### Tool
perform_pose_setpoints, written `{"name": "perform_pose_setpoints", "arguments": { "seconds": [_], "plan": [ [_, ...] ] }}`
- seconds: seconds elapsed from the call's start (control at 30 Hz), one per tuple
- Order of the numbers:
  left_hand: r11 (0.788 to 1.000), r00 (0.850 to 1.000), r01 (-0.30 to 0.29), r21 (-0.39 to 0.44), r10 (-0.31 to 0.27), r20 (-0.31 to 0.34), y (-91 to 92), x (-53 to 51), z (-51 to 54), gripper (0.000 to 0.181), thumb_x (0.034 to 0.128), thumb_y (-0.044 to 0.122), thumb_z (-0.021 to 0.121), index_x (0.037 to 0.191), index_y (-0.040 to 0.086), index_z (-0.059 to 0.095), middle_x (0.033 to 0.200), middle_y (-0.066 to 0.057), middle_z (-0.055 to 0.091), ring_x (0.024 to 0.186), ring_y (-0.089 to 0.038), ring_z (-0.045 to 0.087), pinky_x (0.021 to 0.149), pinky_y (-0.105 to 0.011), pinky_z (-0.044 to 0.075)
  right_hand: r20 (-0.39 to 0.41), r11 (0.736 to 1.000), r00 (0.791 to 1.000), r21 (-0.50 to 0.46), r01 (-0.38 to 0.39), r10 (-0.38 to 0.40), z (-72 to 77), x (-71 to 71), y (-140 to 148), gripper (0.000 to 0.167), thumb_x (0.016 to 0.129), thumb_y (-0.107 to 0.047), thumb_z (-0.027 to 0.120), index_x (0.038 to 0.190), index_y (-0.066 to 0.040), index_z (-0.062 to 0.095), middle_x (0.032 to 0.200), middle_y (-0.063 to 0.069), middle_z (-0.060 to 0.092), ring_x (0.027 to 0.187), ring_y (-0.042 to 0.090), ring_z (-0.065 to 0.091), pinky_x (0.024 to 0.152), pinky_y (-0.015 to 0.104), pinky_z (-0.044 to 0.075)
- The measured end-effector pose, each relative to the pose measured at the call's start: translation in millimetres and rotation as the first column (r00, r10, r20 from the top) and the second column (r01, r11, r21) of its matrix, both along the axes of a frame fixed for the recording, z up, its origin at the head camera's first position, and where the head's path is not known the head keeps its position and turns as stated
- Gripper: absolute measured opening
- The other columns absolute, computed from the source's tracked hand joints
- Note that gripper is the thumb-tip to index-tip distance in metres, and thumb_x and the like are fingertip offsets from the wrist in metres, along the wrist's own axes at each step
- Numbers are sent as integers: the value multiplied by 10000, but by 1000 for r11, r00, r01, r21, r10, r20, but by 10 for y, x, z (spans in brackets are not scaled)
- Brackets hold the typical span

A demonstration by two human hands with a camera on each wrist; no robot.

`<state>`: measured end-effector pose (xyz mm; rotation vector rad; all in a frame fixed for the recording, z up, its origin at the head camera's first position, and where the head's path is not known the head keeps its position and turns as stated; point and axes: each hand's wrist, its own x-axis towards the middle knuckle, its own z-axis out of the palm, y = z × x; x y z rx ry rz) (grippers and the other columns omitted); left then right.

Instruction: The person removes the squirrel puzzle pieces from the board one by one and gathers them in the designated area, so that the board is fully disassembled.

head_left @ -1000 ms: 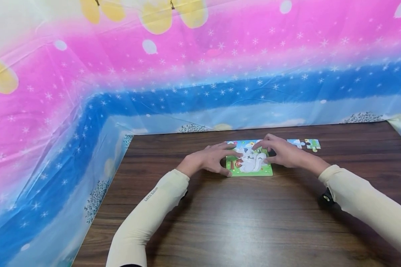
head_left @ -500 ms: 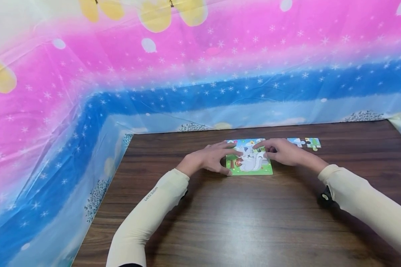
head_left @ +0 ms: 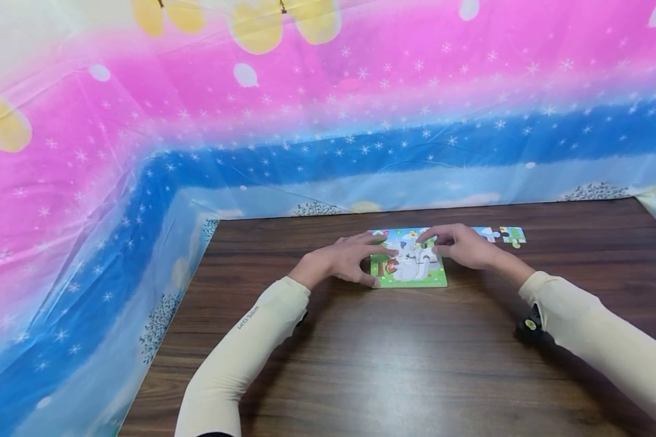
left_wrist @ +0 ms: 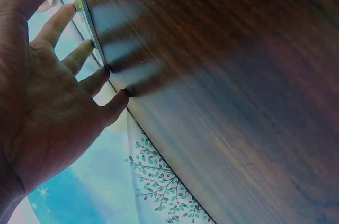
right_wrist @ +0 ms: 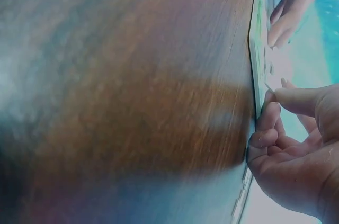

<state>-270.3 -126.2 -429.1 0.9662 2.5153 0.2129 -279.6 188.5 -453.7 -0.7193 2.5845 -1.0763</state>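
Observation:
A jigsaw puzzle [head_left: 410,276] with a white cartoon animal on green and blue lies flat near the table's far edge. The left hand [head_left: 350,258] rests at its left side with fingers spread, some reaching over the picture; in the left wrist view the same hand [left_wrist: 50,91] has its fingertips along the board's edge. Over the puzzle's right part, the right hand [head_left: 461,246] pinches a white puzzle piece [head_left: 429,256], slightly tilted. The right wrist view shows the thumb and a finger of this hand [right_wrist: 296,139] meeting at the thin piece's edge, its other fingers curled.
Loose puzzle pieces [head_left: 512,235] lie on the wooden table [head_left: 361,358] right of the puzzle, partly behind the right hand. A patterned cloth [head_left: 328,139] hangs along the table's far and left sides.
The right hand has shifted slightly over the puzzle's right part, and the white piece under its fingers now appears tilted. The left hand has stayed in place.

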Motion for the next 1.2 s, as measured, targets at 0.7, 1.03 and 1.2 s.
{"name": "perform_pose_setpoints", "arguments": {
  "seconds": [0.7, 1.03, 1.2],
  "plan": [
    [1000, 1000, 6, 15, -6, 5, -8, 6, 5, 769, 993, 509, 703, 1661, 403, 336, 1811, 19, 73, 1688, -294, 2, 1297, -716, 113, 53, 975, 974, -14, 223, -222, 79, 228, 1095, 328, 1071, -231, 647, 1391, -169, 679, 951, 128, 724, 823, 225, 653, 677, 347, 556],
    [1000, 1000, 10, 23, -9, -2, -22, 5, -6, 767, 994, 516, 700, 1660, 400, 338, 1811, 25, 74, 1688, -292, 9, 1298, -713, 115, -3, 965, 972, 120, 232, -233, -40, 266, 1604, 323, 1077, -197, 633, 1388, -117, 670, 879, 64, 671, 733, 194, 589, 621, 315, 455],
    [1000, 1000, 8, 30, -8, 2, -19, -2, -13, 766, 992, 516, 702, 1659, 395, 345, 1811, 28, 69, 1688, -291, 5, 1298, -715, 106, -4, 961, 971, 142, 236, -238, -80, 279, 1700, 335, 1077, -175, 628, 1399, -89, 665, 908, 70, 682, 737, 174, 587, 636, 321, 484]
  ]
}}
